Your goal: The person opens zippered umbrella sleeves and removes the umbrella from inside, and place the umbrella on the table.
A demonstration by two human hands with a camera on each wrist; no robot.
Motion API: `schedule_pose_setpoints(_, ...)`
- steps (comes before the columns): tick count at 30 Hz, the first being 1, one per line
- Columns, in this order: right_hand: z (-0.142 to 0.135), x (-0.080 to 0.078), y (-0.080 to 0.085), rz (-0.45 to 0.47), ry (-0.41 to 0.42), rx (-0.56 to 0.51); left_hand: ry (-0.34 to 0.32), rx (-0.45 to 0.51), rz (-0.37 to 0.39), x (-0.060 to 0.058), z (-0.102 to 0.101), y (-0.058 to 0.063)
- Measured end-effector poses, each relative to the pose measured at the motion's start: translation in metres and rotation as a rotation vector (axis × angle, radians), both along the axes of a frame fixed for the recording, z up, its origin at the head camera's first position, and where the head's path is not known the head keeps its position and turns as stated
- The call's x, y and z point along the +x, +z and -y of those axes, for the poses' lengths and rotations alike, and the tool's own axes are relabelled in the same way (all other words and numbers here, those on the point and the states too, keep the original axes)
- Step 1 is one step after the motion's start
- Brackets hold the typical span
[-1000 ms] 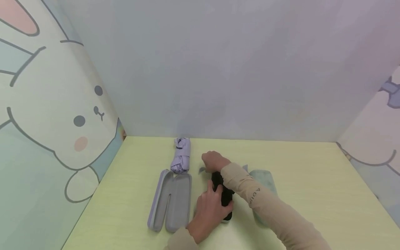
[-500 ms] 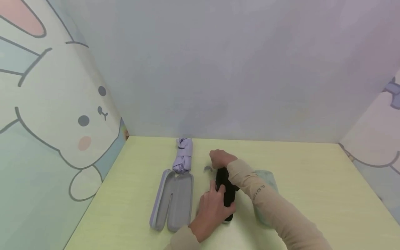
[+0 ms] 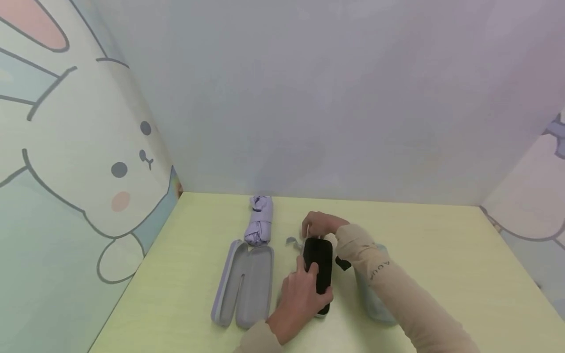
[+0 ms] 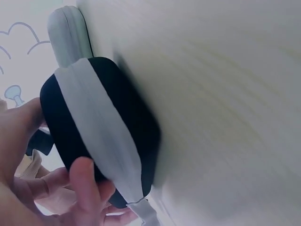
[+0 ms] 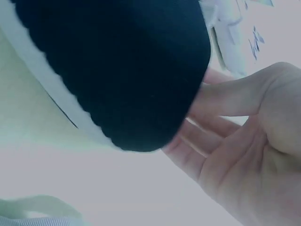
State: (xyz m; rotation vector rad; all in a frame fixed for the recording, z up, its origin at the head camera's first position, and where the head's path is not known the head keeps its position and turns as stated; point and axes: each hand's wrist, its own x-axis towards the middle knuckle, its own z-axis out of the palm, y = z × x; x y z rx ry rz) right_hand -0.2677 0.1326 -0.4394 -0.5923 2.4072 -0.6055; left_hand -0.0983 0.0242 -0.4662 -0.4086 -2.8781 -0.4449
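Note:
A long black case point(image 3: 319, 255) with a pale zip band point(image 4: 101, 127) round its side lies on the table. My left hand point(image 3: 297, 296) grips the near part, two fingers on its top and the thumb along the right side. At the far end is my right hand point(image 3: 321, 224), its thumb and fingers point(image 5: 188, 146) bent close round the end; what they pinch is hidden behind the case. A grey strap point(image 3: 293, 241) sticks out at the far left, and a black tab point(image 3: 343, 263) shows on the right.
An opened lilac hard case point(image 3: 254, 287) with grey lining lies left of the black case. Behind it is a rolled lilac fabric bundle point(image 3: 259, 220). A pale green zipped case point(image 3: 377, 309) lies right, partly under the right forearm. A wall stands behind the table.
My right hand has moved rightward around the black case's far end, uncovering more of its top. The left hand keeps its grip. The view has shifted slightly.

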Motion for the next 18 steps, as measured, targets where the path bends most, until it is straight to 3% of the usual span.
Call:
schedule_pose_setpoints(5,0.0018,0.0012,-0.0004,0.023,0.106,-0.093,0.011,0.005,-0.013,0.0025,0.0027,-0.0003)
schedule_pose_setpoints(9,0.0023,0.0015,-0.0030,0.053,0.117,-0.098,0.016,0.085,0.023,0.0054,0.0032,-0.0019)
schedule_pose_setpoints(12,0.0011,0.0015,-0.0043,0.066,0.110,-0.070,0.018,0.114,0.045,0.0062,0.0036,-0.0019)
schedule_pose_setpoints(18,-0.0063,0.0015,-0.0029,0.054,0.131,0.035,0.015,0.079,0.060,0.0074,0.0073,-0.0007)
